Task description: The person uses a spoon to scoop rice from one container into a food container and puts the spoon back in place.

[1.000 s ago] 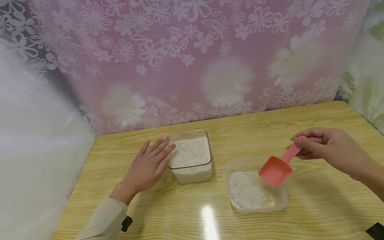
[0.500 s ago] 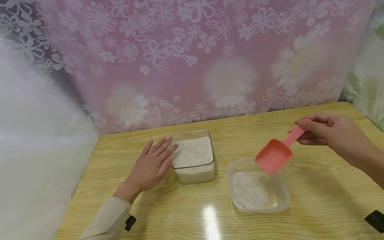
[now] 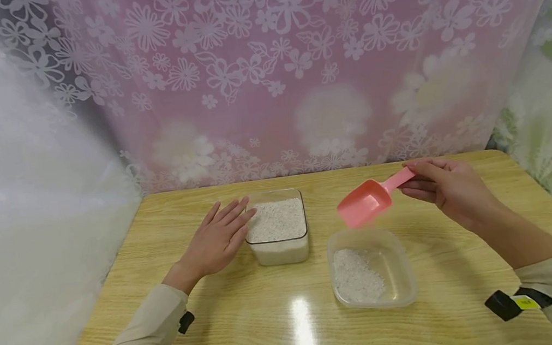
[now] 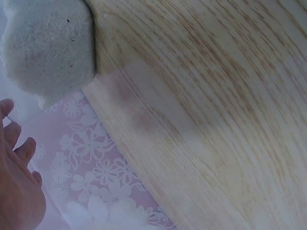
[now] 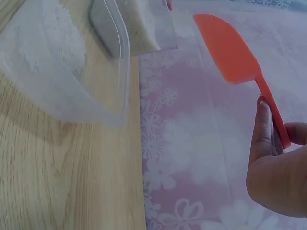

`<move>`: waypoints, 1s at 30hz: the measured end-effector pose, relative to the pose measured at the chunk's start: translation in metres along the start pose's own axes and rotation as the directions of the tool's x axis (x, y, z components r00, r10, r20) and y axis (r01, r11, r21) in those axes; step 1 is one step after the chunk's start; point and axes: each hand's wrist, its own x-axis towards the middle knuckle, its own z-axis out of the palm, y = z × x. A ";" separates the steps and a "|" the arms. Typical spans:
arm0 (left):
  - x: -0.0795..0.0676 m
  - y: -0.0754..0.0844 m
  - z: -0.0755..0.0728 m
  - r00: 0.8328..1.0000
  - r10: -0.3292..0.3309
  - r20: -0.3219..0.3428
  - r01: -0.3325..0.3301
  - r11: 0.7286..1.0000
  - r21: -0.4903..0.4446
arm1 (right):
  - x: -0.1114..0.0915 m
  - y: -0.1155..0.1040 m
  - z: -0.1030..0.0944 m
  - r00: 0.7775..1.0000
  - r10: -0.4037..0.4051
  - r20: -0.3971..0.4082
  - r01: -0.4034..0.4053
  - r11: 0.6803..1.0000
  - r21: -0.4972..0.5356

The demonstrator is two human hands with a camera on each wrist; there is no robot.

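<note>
My right hand (image 3: pixel 455 189) pinches the handle of a pink scoop (image 3: pixel 364 202), whose bowl looks bare inside. The scoop hangs in the air above the far edge of a low clear plastic container (image 3: pixel 398 271). White grain (image 3: pixel 356 276), looking like rice, lies heaped in that container's left half. Left of it stands a taller clear container (image 3: pixel 283 251), filled well up with the same sort of grain. With fingers straight, my left hand (image 3: pixel 213 242) rests against the left rim of this taller container. In the right wrist view the scoop (image 5: pixel 230 50) appears side-on, held between thumb and fingers.
Both containers stand on a wood-grain table (image 3: pixel 239 318). A pink flowered curtain (image 3: pixel 249 87) hangs behind its far edge, and pale sheeting (image 3: pixel 38 215) covers the left side. A black strap device (image 3: pixel 504 305) sits on the right wrist.
My right hand has lifted the scoop up from over the low container, then carried it left and away from me. The left hand stays at the taller container.
</note>
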 end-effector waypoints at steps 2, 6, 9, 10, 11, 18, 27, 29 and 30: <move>0.000 0.000 0.000 1.000 0.001 0.009 -0.001 1.000 0.004 | 0.004 0.005 0.004 1.000 0.003 0.001 -0.003 1.000 0.029; 0.001 0.001 0.001 1.000 0.004 0.019 -0.004 1.000 -0.002 | 0.011 0.012 0.013 1.000 0.016 0.013 -0.017 0.997 0.070; 0.000 0.001 0.000 1.000 0.002 0.021 -0.002 1.000 -0.004 | 0.018 0.016 0.022 1.000 0.021 0.011 -0.021 0.998 0.054; 0.000 0.001 0.000 1.000 0.001 0.020 -0.001 1.000 -0.003 | 0.020 0.018 0.026 1.000 0.023 0.009 -0.023 0.999 0.049; 0.000 0.001 0.000 1.000 0.000 0.018 0.000 1.000 -0.001 | 0.023 0.019 0.030 1.000 0.026 0.004 -0.026 0.999 0.045; -0.002 0.001 -0.003 1.000 0.003 0.011 -0.003 1.000 0.004 | 0.034 0.034 0.057 0.998 0.034 -0.056 -0.032 0.999 0.031; -0.001 0.001 -0.002 1.000 0.008 0.002 -0.008 1.000 -0.002 | 0.047 0.053 0.082 0.993 -0.027 -0.115 -0.002 0.971 -0.239; -0.001 0.001 -0.002 1.000 0.008 0.003 -0.008 1.000 0.000 | 0.049 0.056 0.087 0.992 -0.052 -0.119 0.013 0.951 -0.308; -0.001 0.001 -0.002 1.000 0.009 0.002 -0.009 1.000 0.000 | 0.051 0.058 0.089 0.991 -0.064 -0.120 0.021 0.942 -0.335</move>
